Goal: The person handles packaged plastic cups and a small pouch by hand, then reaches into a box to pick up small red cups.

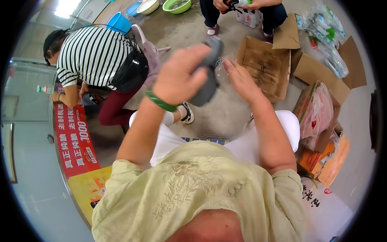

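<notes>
My left hand (181,74), with a green bangle (161,101) at the wrist, is wrapped round a dark grey object shaped like a shoe (204,88). Motion blurs both the hand and the object, so its details are lost. Close on its right, my right hand (242,80) pinches a piece of clear plastic (221,70) between thumb and fingers. The plastic is beside the grey object; whether they touch I cannot tell. Both hands are raised above my lap.
An open cardboard box (266,68) stands ahead right, near plastic packaging (326,36) and a box with a pink bag (318,117). A person in stripes (96,56) bends at a table with a red cover (74,137). Another person (244,6) sits ahead.
</notes>
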Tool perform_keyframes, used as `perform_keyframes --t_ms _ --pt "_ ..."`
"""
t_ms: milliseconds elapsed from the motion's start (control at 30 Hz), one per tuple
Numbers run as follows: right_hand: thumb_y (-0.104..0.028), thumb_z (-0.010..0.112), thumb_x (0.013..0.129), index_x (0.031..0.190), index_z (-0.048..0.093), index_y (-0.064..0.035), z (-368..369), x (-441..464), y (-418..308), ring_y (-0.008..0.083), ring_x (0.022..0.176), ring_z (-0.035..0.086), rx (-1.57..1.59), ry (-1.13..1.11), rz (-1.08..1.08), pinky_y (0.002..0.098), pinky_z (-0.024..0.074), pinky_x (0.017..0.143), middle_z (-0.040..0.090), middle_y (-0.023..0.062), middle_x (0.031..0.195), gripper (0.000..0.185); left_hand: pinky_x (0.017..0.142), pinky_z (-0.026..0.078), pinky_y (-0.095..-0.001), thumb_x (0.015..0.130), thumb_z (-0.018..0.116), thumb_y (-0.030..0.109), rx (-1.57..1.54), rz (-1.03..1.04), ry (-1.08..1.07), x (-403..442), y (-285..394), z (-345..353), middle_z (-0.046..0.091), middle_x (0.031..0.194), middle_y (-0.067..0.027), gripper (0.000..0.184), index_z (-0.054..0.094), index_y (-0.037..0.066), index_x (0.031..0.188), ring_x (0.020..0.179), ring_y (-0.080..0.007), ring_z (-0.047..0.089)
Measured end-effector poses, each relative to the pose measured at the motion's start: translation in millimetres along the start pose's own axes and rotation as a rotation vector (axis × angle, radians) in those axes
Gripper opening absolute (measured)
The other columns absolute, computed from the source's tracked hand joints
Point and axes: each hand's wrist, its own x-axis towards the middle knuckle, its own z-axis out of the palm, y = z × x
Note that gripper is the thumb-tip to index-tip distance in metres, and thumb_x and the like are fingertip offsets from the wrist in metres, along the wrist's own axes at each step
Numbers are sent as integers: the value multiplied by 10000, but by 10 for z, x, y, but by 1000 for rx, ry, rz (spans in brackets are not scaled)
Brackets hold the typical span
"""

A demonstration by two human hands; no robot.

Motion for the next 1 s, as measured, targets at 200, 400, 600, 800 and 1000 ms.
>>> perform_keyframes --t_ms 200,400,600,800,1000 --pt "-427 372 974 1241 547 -57 -13 -127 -56 123 975 503 241 39 291 250 390 832 586 33 1129 488 860 451 -401 762 535 80 51 -93 -30 -86 -85 352 594 1107 -147 405 539 43 1165 977 -338 547" --pt "-430 421 958 1209 557 -52 -103 -76 81 106 914 521 604 -82 291 227 408 738 582 21 1122 473 826 452 -458 775 509 199 103 -521 -388 -477 -786 258 616 986 -220 328 599 67 1061 946 -392 566" --pt "-358 357 990 1333 439 -70 -261 64 -61 221 1159 499 1195 90 224 394 386 999 530 66 1265 455 851 462 -365 789 509 159 -150 -679 -264 -1008 -1158 410 645 989 -178 331 613 56 1085 940 -332 607" --pt "-424 295 993 1402 363 -171 -17 160 18 191 1215 455 994 38 224 419 395 985 461 22 1344 486 886 438 -276 815 486 43 -519 -325 9 -224 -418 -4 594 1122 -77 381 553 -3 1187 1007 -144 559" --pt "-424 281 992 1373 396 -158 48 62 -50 200 1175 485 963 121 411 386 404 978 499 37 1286 479 742 452 -361 678 592 79 328 87 -22 113 243 539 507 1294 -18 494 564 69 1171 905 -241 533"
